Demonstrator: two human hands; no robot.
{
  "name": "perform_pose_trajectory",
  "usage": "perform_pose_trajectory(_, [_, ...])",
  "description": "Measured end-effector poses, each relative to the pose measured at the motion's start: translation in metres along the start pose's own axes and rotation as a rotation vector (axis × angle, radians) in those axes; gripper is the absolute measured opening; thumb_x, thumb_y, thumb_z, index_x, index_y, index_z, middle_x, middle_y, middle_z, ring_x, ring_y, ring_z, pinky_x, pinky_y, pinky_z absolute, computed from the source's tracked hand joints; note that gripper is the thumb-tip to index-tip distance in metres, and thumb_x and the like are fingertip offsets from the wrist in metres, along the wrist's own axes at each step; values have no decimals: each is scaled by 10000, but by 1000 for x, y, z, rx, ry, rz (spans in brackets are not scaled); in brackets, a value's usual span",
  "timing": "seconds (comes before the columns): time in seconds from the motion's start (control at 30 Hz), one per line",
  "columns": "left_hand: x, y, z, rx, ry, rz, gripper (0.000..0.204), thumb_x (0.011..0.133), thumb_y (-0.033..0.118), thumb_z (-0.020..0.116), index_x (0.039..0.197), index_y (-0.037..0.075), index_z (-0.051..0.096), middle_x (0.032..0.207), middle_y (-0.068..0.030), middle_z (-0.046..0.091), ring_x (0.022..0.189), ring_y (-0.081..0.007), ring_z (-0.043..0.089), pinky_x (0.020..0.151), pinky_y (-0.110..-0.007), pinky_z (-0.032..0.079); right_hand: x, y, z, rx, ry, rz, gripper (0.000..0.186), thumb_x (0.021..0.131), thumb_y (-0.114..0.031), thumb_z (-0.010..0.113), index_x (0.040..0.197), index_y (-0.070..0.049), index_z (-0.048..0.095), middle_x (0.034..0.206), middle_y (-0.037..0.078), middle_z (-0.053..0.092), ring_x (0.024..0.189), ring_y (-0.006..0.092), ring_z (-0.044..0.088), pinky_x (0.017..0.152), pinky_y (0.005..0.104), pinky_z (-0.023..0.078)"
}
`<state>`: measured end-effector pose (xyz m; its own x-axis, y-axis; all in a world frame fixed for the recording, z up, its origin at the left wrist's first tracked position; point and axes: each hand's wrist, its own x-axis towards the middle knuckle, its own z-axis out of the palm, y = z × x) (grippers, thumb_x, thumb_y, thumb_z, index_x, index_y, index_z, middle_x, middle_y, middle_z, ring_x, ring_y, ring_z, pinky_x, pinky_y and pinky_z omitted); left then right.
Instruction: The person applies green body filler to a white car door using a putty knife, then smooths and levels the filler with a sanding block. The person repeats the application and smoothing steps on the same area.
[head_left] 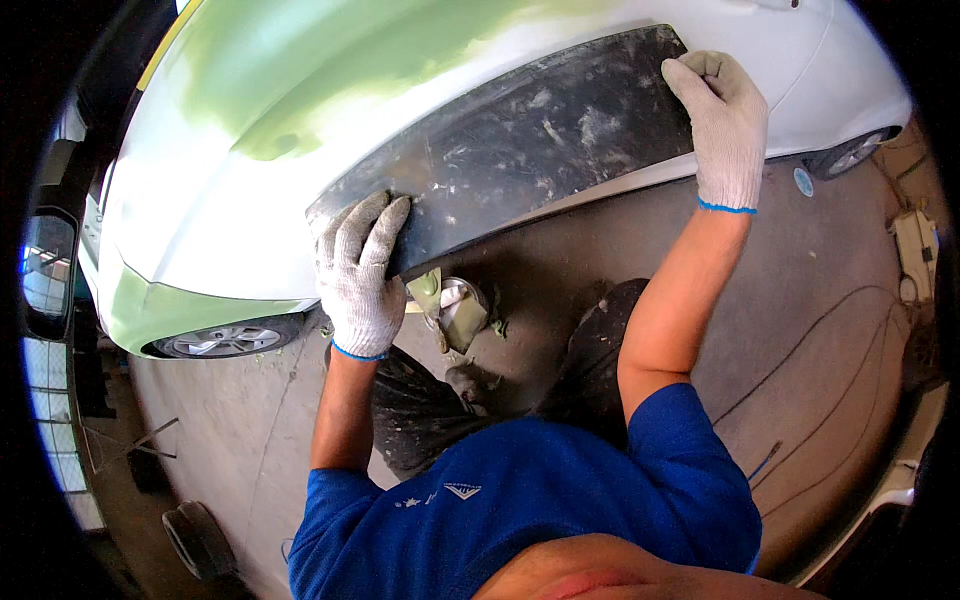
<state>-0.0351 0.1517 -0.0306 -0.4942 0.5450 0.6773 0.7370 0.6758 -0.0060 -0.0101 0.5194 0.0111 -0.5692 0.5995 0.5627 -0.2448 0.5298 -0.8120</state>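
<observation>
A long dark flat sheet (540, 135), scuffed with pale smears, lies against the side of a white car body (240, 230) that has green patches. My left hand (360, 270), in a white knitted glove with a blue cuff, holds the sheet's lower left end. Its fingers lie over the front face, and the thumb is hidden. At the upper right end, my right hand (728, 120), gloved likewise, grips the sheet's edge between thumb and bent fingers. The car surface behind the sheet is hidden.
Below the sheet, an open tin (465, 315) smeared with pale green stands between my legs. The car's wheels (228, 338) show at both sides. A loose tyre (198, 540) lies lower left. Thin cables (815, 325) trail over the floor at right, near a pale box-like object (915, 255).
</observation>
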Motion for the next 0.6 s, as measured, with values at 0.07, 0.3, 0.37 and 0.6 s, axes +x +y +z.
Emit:
perform_pose_trajectory(0.07, [0,1,-2,13,-17,-21,750,574,-90,592,1280,145,690,1289,-107,647,1181,-353,586,1054,-485,447,0,1,1,15,-2,-15,222,866,-198,794,937,5,736,811,28,699,765,95,602,724,265,501])
perform_pose_trajectory(0.3, [8,-8,-10,71,60,14,766,561,-87,558,1277,147,701,1288,-104,648,1194,-349,586,1065,-486,437,2,-3,12,173,48,-39,174,874,-137,790,956,2,727,810,-1,682,757,71,584,711,256,498])
perform_pose_trajectory(0.37, [10,-14,-10,118,112,45,763,571,-85,553,1279,158,703,1294,-95,648,1195,-344,585,1068,-491,436,2,-4,17,200,76,-64,163,876,-129,789,953,1,726,820,-2,684,766,71,583,717,249,494])
perform_pose_trajectory(0.6, [12,-25,-13,180,106,61,754,586,-45,588,1303,167,690,1305,-85,638,1186,-333,585,1065,-498,439,8,4,35,238,104,-86,137,876,-99,787,942,-1,719,858,3,684,802,67,583,748,227,486])
